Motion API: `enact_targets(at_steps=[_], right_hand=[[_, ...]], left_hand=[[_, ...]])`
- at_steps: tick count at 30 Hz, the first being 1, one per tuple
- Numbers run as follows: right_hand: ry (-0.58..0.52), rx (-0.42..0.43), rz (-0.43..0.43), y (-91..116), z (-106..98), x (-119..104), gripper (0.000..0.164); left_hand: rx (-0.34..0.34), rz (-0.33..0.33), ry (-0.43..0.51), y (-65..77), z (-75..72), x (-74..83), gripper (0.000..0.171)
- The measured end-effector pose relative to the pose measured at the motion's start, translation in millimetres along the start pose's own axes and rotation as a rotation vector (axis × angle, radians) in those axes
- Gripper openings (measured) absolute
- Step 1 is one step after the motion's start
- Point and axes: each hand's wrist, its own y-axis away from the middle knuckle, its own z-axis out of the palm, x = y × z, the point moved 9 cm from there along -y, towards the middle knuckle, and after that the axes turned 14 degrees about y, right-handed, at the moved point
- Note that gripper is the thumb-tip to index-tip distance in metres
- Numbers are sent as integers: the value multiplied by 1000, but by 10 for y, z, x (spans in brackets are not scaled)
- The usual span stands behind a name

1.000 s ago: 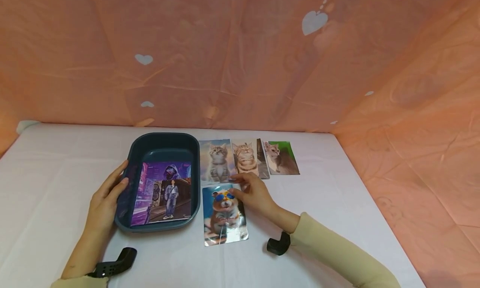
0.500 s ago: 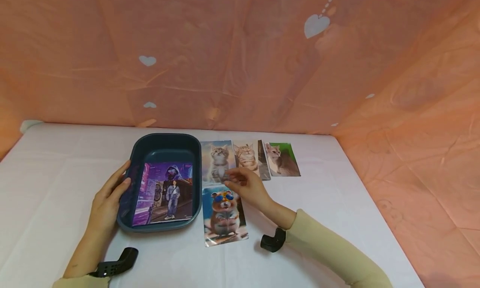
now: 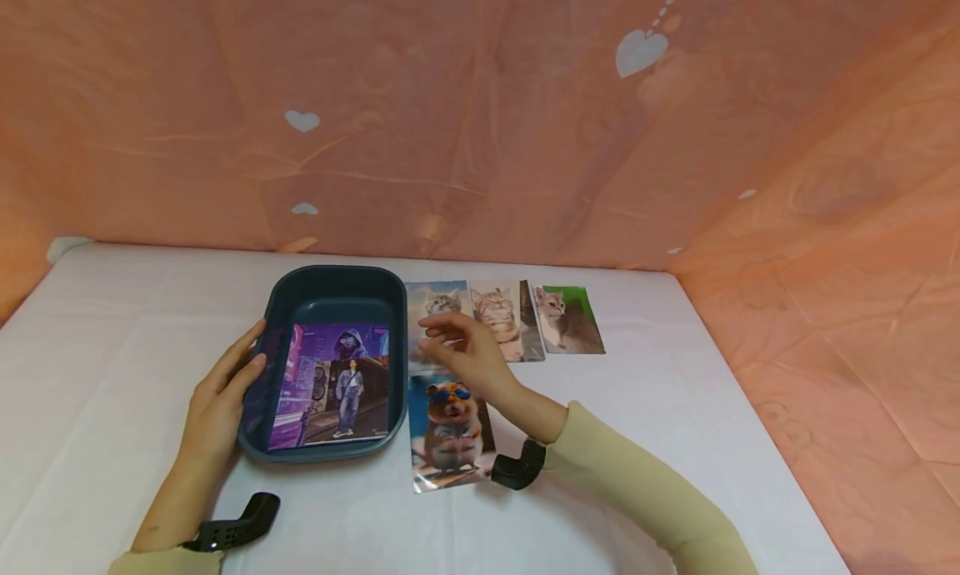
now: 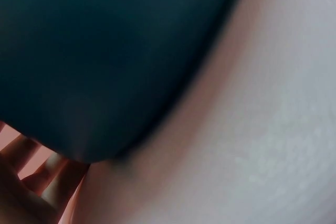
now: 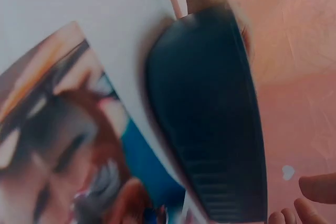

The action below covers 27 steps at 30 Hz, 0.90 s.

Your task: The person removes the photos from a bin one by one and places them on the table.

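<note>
Loosely bent right hand [image 3: 474, 360]; left hand [image 3: 215, 404] against tray [image 3: 337, 310]

Heart-printed orange drapes [image 3: 480, 125] behind and beside a white table [image 3: 150, 342] show a curtained-off booth

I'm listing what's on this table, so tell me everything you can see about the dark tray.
The tray is dark blue-green, oblong and rounded, and looks like smooth plastic; faint lines show on its outer wall. It sits open side up on the white table, left of the animal pictures. Printed pictures lie inside, one overlapping another, and the left hand touches its left side.
</note>
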Motion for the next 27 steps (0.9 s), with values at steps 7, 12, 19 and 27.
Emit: enact_targets(at_steps=[7,12,19,27], right_hand=[[-10,-20,2,-81,95,-136,29],[-57,-52,24,-183,191,-212,31],[-89,-93,82,-324,345,-310,30],[-75,-204,148,-448,613,-326,27]], left_hand=[[6,0,-4,-1,-4,2,48],[11,-8,-1,1,-7,-4,48],[11,-8,4,-6,-12,-5,48],[14,-7,2,-8,-14,-7,48]])
